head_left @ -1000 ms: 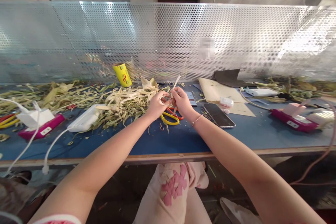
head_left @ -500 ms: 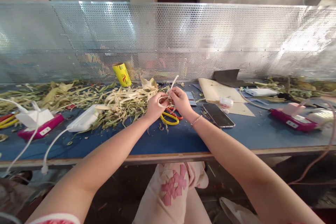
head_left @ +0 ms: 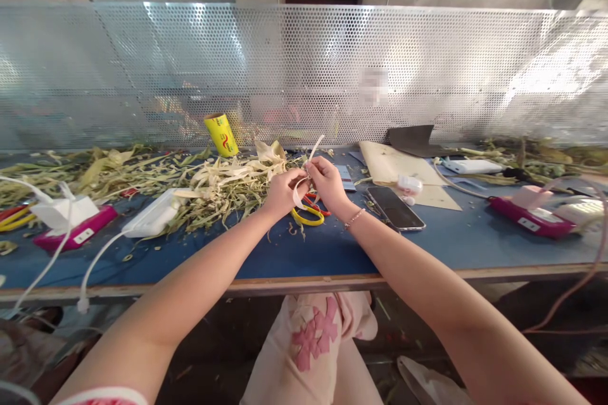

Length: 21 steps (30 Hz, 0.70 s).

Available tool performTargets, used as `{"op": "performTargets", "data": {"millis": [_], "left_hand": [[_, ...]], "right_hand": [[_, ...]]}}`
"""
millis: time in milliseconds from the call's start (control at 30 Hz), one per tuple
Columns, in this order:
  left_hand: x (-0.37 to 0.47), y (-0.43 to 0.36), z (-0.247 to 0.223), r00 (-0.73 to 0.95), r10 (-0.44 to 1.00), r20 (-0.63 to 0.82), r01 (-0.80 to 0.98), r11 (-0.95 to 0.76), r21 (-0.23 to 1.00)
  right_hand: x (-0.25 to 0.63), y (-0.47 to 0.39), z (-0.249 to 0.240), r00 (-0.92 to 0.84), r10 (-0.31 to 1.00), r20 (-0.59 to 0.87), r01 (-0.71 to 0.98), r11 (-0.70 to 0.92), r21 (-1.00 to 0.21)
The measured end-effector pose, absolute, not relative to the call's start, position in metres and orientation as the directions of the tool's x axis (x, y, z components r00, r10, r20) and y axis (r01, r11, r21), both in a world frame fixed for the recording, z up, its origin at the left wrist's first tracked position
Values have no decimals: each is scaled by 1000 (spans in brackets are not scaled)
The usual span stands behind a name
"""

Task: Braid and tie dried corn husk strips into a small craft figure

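Observation:
A pale, narrow strip [head_left: 298, 195], which looks like dried husk, curls below my fingers, and one end sticks up above them. My left hand [head_left: 283, 192] pinches it from the left. My right hand [head_left: 327, 183] meets the left at the fingertips, its thumb and finger closed on the same strip. Exactly how the strip runs between the fingers is hidden. Just beneath the hands lie scissors with yellow and red-orange handles [head_left: 308, 215] on the blue table [head_left: 304, 259]. To the left spreads a heap of dried husk strips [head_left: 228, 186].
A yellow cardboard tube [head_left: 221, 135] stands behind the heap. Right of my hands lie a phone [head_left: 398, 209], a small white case [head_left: 409, 185] and brown paper [head_left: 394, 168]. Pink power strips [head_left: 76, 234] with cables sit at both sides. A perforated metal screen [head_left: 304, 76] closes the back.
The strip's loop hangs lower and wider below the fingers, and my left fingers have shifted slightly. Both hands stay in nearly the same place.

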<state>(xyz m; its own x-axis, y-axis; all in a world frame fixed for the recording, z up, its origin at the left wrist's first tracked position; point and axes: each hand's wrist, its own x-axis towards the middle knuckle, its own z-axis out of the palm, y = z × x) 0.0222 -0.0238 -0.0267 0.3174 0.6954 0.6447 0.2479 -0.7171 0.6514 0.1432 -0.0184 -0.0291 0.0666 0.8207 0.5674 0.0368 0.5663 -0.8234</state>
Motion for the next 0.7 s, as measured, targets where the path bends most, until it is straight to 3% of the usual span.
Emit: {"op": "performTargets", "data": {"millis": [167,333,500,700], "left_hand": [[22,-28,-23,372,648,665,298,-762,575],[22,-26,-23,390,660,642,288,-750,596],[24,-23,-27,378,711,593,194,-687,700],[29,-19,-28,151,856,494,182,-516,837]], "right_hand": [[144,-15,-32,44,832,554,-33,555,-831],[144,-14,-34,40,848,529,-49,530,-846],[147,-14,-34,57,849,525,1,526,-851],[148,-13,-33,86,803,589,102,581,-807]]}}
